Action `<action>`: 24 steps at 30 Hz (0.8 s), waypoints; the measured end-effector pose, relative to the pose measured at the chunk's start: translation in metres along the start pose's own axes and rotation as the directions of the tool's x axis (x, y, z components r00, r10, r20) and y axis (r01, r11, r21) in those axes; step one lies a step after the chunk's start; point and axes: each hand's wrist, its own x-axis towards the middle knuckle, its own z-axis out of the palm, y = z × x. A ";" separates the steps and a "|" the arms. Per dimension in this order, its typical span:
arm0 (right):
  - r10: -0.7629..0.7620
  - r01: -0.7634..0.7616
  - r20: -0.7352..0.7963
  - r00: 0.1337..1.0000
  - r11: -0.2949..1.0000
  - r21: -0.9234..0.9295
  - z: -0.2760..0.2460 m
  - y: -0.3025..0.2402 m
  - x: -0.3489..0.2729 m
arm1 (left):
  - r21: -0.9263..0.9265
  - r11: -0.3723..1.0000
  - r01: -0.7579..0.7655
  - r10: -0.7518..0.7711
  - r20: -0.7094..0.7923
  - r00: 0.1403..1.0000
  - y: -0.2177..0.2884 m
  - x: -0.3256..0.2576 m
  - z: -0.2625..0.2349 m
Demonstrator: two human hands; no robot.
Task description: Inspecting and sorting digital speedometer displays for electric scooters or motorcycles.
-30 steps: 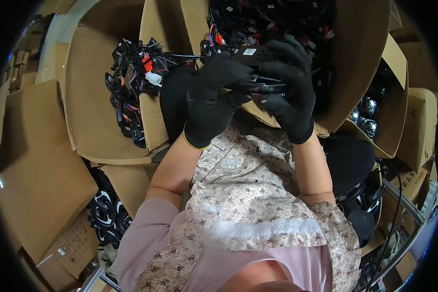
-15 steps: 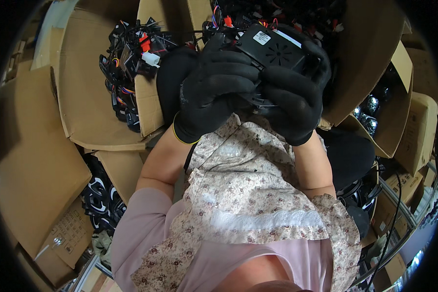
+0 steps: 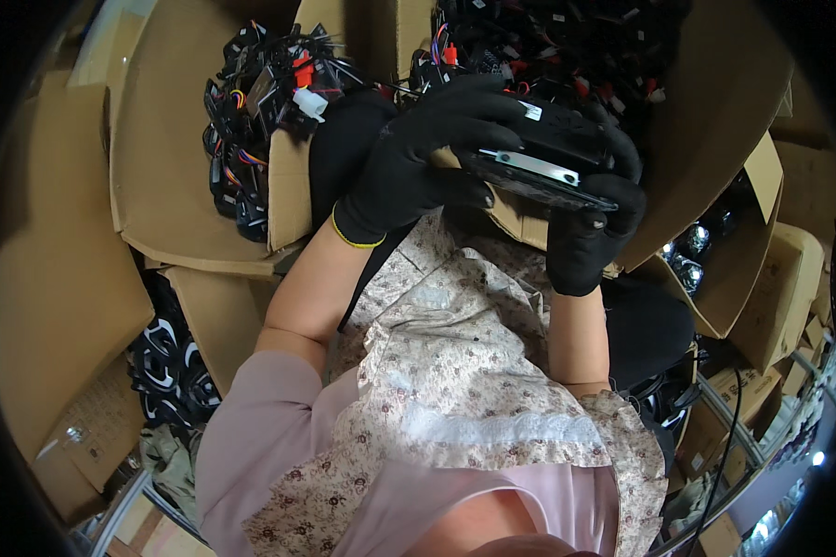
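Both my hands wear black work gloves and hold a black box-shaped device (image 3: 520,178) with a silver metal strip along one side. My left hand (image 3: 409,153) grips its left end, the thumb below and the fingers above. My right hand (image 3: 599,223) wraps round the right end, thumb underneath and fingers over the far side. The device is tilted edge-on, so its broad faces hardly show. A small white label sits on its far part. Beyond it, a large carton (image 3: 729,121) holds many black wired parts (image 3: 567,46) with red and white connectors.
On the left, an open carton (image 3: 158,186) bears a heap of wired black parts (image 3: 251,121). Shiny round pieces (image 3: 692,251) lie in a box at the right. Black-and-white parts (image 3: 163,357) sit low on the left. A black cable (image 3: 736,418) hangs beside a metal rail.
The device has turned from showing its vented, labelled face to showing its edge with the silver strip. My left hand has opened wider round its end; my right hand has shifted slightly right.
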 end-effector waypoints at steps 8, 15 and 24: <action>-0.033 0.039 0.183 0.983 0.999 -0.030 -0.015 -0.004 0.012 | 0.271 0.960 -0.075 0.068 0.033 0.997 0.015 0.001 0.005; -0.074 0.228 0.371 0.925 0.892 -0.391 -0.007 -0.029 0.023 | 0.533 0.828 -0.175 0.173 0.054 0.983 0.037 0.011 0.004; 0.522 -0.532 0.134 0.842 0.764 0.365 0.002 0.013 0.009 | -0.410 0.894 0.179 -0.372 -0.460 0.806 0.012 -0.021 0.027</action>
